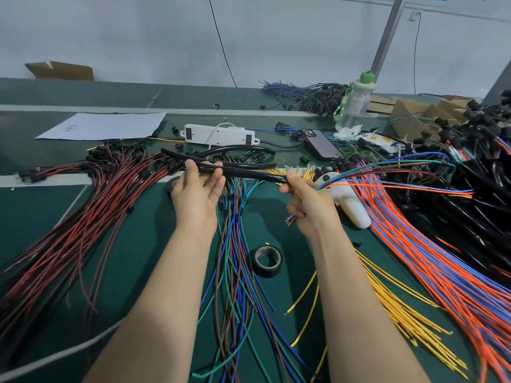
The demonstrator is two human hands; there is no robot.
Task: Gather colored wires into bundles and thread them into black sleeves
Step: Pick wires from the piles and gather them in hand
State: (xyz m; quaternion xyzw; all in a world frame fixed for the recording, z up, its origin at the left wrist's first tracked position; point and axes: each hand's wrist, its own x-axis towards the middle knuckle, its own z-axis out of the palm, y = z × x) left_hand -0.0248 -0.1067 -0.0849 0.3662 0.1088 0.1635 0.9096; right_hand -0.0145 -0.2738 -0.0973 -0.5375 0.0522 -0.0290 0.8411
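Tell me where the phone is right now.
In the head view the phone lies flat on the green bench beyond the right hand, just right of the white box and left of the clear bottle.

left hand holding sleeve, right hand gripping wires

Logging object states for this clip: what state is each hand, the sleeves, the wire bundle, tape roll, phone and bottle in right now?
left hand: pinching the black sleeves
right hand: gripping the wire bundle, thumb and finger on one sleeve's end
wire bundle: ends poke out below the fist, not in a sleeve
tape roll: lying flat
phone: lying face down
bottle: upright, capped
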